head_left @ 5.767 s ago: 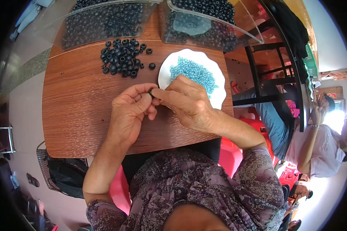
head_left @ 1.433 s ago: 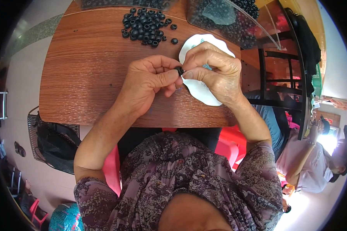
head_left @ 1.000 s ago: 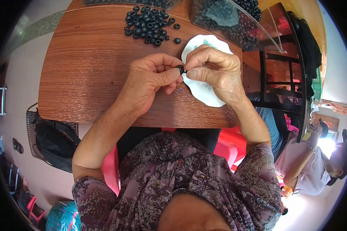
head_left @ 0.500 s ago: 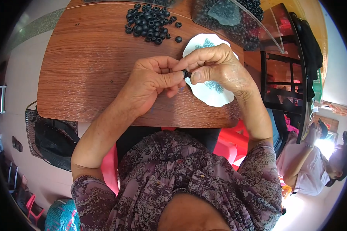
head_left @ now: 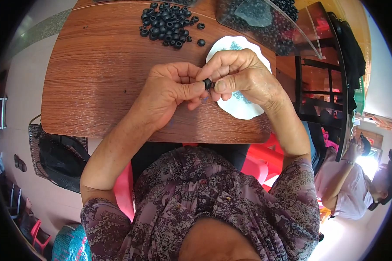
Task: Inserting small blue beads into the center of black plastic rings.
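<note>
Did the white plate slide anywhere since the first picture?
No, not that I can see. The plate sits right beside the lone bead, as before. Only the camera's view shifted.

The left grip (head_left: 172, 87) pinches a round, holed black bead (head_left: 207, 83) between thumb and fingers. Facing it, the right grip (head_left: 246, 78) has its fingertips at the bead's right side; how firmly they hold it cannot be told. Partly beneath the right grip lies a scalloped white plate (head_left: 244, 114) bearing tiny teal beads (head_left: 235, 45). Ahead of the left grip, a heap of black beads (head_left: 165, 25) sits on the wood-grain counter (head_left: 87, 87), one stray bead (head_left: 201, 42) nearer the plate. Beyond the right grip stands a clear plastic bin (head_left: 265, 26) of similar beads.
</note>
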`<action>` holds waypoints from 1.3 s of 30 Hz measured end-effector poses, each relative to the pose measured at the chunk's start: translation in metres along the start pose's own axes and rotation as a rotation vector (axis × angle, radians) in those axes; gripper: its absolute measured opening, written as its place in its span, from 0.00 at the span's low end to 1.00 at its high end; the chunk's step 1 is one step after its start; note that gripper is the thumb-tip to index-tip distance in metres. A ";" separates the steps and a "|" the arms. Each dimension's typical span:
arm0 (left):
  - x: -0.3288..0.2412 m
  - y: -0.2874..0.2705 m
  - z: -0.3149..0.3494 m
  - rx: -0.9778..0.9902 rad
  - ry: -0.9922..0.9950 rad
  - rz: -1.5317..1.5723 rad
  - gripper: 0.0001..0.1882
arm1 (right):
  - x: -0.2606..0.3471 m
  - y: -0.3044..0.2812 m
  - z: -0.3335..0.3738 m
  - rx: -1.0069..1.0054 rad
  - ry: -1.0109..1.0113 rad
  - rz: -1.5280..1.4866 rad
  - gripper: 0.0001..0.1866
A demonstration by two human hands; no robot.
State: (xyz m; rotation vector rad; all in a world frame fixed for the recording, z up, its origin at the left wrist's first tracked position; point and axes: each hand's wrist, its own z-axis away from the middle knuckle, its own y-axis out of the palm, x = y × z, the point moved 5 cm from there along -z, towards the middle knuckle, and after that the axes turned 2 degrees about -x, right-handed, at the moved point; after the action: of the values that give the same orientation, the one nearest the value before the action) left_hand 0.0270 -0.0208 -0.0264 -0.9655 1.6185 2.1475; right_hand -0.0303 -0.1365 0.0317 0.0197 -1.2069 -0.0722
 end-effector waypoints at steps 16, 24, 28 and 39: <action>0.001 -0.003 0.000 0.000 -0.018 -0.072 0.07 | -0.008 0.012 0.003 -0.138 -0.054 0.139 0.08; -0.012 0.003 -0.002 -0.079 0.026 -0.015 0.11 | 0.008 -0.003 -0.001 -0.102 -0.136 0.064 0.10; -0.033 0.005 0.005 -0.145 0.135 -0.187 0.10 | 0.013 -0.031 -0.009 -0.393 -0.302 0.562 0.11; -0.248 0.065 -0.052 -0.745 0.566 -1.711 0.32 | 0.028 -0.022 -0.057 -0.452 -0.337 1.498 0.06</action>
State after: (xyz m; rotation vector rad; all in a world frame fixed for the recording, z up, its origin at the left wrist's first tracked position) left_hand 0.1887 -0.0497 0.1769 -2.0904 -0.3306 1.0514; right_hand 0.0321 -0.1612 0.0364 -1.3150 -1.2475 0.9926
